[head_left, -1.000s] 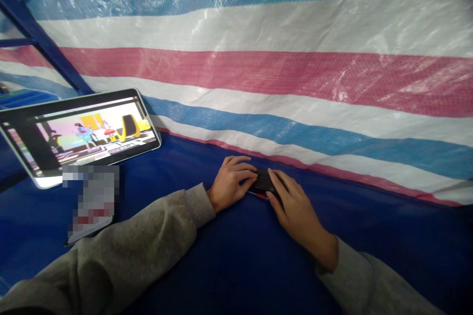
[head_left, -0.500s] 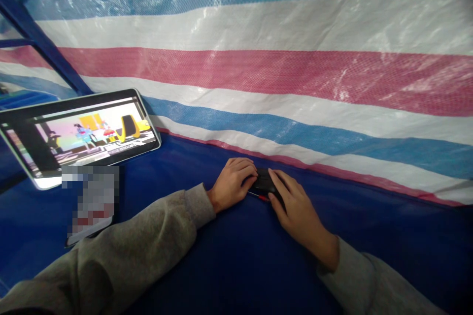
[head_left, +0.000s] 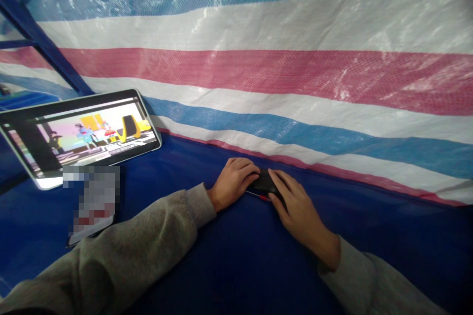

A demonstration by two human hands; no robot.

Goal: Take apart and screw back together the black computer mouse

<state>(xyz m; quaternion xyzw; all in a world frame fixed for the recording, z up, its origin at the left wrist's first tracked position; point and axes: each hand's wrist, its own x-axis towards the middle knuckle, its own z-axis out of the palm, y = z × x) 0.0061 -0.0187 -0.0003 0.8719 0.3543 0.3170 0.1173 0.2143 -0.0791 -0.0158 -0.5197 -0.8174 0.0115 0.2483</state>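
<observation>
A small black object [head_left: 263,182] with a thin red piece [head_left: 263,197] at its near edge lies on the dark blue surface [head_left: 240,256], close to the striped tarp. My left hand [head_left: 232,182] grips its left side with curled fingers. My right hand [head_left: 295,204] holds its right side, fingers laid over the top. What the object is I cannot make out. Both arms wear grey sleeves.
A tablet [head_left: 79,133] playing a cartoon leans at the left. Before it lies a blurred-out phone-like item [head_left: 92,202]. A red, white and blue striped tarp [head_left: 295,74] forms the back wall. A blue metal frame [head_left: 33,34] stands at the upper left.
My left fingers have curled tighter against the black object. My right hand has shifted slightly. The tablet picture has changed.
</observation>
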